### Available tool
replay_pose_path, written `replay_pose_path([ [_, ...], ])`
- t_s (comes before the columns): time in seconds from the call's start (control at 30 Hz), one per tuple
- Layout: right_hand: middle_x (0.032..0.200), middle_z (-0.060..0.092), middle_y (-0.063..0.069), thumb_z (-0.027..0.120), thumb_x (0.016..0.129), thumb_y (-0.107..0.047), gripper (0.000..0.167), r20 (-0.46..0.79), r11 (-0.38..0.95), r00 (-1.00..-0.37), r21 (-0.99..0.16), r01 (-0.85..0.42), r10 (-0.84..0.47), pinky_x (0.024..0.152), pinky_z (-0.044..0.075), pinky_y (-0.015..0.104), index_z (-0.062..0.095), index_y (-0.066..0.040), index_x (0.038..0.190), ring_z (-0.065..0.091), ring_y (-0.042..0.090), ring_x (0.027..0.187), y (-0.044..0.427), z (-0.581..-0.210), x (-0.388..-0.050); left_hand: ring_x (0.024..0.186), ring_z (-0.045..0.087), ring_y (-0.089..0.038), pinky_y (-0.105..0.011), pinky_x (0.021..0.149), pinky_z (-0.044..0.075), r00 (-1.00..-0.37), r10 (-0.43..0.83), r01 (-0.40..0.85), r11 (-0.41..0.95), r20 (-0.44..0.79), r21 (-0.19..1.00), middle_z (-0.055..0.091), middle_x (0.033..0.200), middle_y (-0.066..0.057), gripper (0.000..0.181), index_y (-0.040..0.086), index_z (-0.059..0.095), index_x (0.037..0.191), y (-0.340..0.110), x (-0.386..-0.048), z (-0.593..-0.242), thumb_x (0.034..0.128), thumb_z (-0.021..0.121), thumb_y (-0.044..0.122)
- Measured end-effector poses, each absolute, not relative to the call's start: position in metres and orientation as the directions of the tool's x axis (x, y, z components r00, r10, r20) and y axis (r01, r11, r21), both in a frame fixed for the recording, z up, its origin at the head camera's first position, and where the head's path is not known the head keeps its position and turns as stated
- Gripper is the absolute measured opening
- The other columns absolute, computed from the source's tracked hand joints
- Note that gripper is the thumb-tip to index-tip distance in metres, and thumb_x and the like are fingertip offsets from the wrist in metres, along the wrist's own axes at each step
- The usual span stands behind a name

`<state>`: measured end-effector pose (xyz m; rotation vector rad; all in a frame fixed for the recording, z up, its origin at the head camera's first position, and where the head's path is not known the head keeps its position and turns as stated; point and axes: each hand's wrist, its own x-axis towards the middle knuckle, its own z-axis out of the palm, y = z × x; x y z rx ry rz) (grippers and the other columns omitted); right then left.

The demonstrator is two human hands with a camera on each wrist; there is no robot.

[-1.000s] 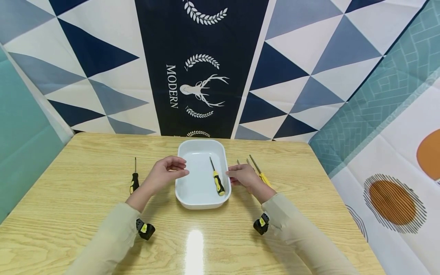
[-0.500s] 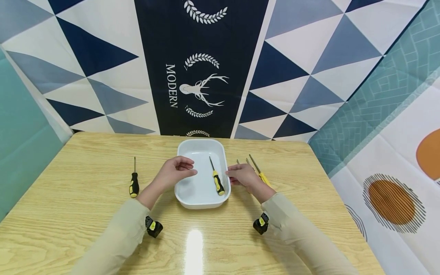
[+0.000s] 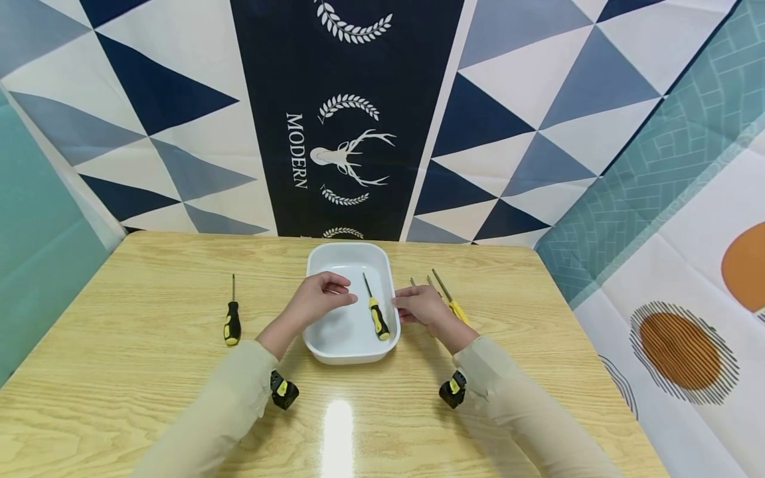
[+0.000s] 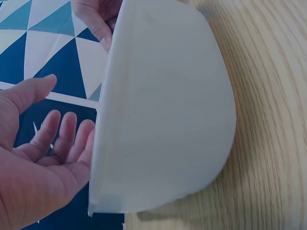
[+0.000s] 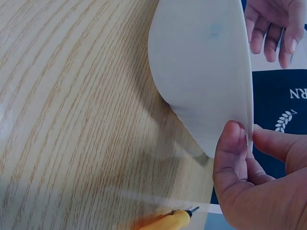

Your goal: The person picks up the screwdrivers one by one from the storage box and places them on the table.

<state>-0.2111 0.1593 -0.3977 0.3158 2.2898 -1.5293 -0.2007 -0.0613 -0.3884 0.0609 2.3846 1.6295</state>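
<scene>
A white rectangular tray (image 3: 340, 342) sits upright on the table, with a black-and-yellow screwdriver (image 3: 378, 320) lying in its right half. My right hand (image 3: 421, 305) pinches the tray's right rim between thumb and fingers, as the right wrist view shows too. Over the left half of the tray hovers my left hand (image 3: 319, 300), its fingers loosely bent and nothing in them. In the left wrist view the tray's outer wall (image 4: 168, 105) hides part of the left fingers.
A second black-and-yellow screwdriver (image 3: 232, 322) lies left of the tray on the wooden table (image 3: 149, 372). Several tools lie behind my right hand, partly hidden, one a yellow-handled screwdriver (image 3: 457, 309). A patterned cloth wall (image 3: 352, 153) rises behind the table's far edge.
My left hand has moved right, from the tray's left rim to over its inside. My right hand, the tray and the screwdriver in it have stayed put.
</scene>
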Motion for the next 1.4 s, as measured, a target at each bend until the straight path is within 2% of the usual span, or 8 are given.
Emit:
replay_pose_path([
  [0.3,0.090,0.064,0.010,0.062,0.089,-0.011,0.029,-0.426,0.391,-0.905,-0.833,0.390,-0.004,0.070,0.057,0.028,0.061,0.002,0.115,0.060,0.013,0.069,0.159,-0.397,-0.211,0.090,0.060,-0.018,-0.031,0.082,0.056,-0.939,0.117,-0.268,0.340,-0.323,0.901,0.062,0.101,-0.010,0.045,0.002,0.058,0.118,-0.049,-0.209,-0.391,0.0802,0.074,0.021],
  [0.63,0.093,0.064,0.011,0.062,0.089,-0.012,0.029,-0.423,0.398,-0.906,-0.831,0.387,-0.001,0.072,0.057,0.028,0.061,0.001,0.115,0.060,0.014,0.071,0.157,-0.398,-0.211,0.102,0.062,-0.025,-0.031,0.087,0.055,-0.894,0.051,-0.408,0.318,-0.445,0.856,0.058,0.117,-0.013,0.043,0.007,0.057,0.115,-0.037,-0.212,-0.390,0.0792,0.074,0.024],
  [0.9,0.091,0.064,0.010,0.061,0.090,-0.011,0.029,-0.424,0.398,-0.906,-0.832,0.386,-0.009,0.073,0.057,0.030,0.061,0.002,0.115,0.059,0.013,0.069,0.158,-0.398,-0.211,0.098,0.062,-0.024,-0.031,0.084,0.056,-0.868,0.070,-0.459,0.264,-0.492,0.848,0.058,0.113,-0.012,0.039,0.004,0.058,0.112,-0.026,-0.214,-0.393,0.0792,0.073,0.019],
  [1.13,0.090,0.065,0.012,0.060,0.090,-0.011,0.029,-0.420,0.393,-0.907,-0.836,0.382,-0.014,0.071,0.057,0.028,0.061,0.003,0.116,0.059,0.012,0.068,0.160,-0.397,-0.210,0.105,0.060,-0.028,-0.034,0.086,0.055,-0.850,0.098,-0.489,0.221,-0.518,0.844,0.060,0.115,-0.015,0.036,0.001,0.059,0.111,-0.017,-0.213,-0.398,0.0809,0.071,0.016],
  [1.4,0.092,0.065,0.013,0.061,0.090,-0.011,0.028,-0.422,0.383,-0.906,-0.841,0.383,-0.020,0.072,0.058,0.029,0.061,0.002,0.114,0.059,0.012,0.067,0.159,-0.396,-0.209,0.099,0.061,-0.024,-0.031,0.081,0.057,-0.832,0.095,-0.519,0.213,-0.546,0.828,0.063,0.116,-0.013,0.029,0.002,0.065,0.108,-0.010,-0.214,-0.404,0.0824,0.069,0.016],
])
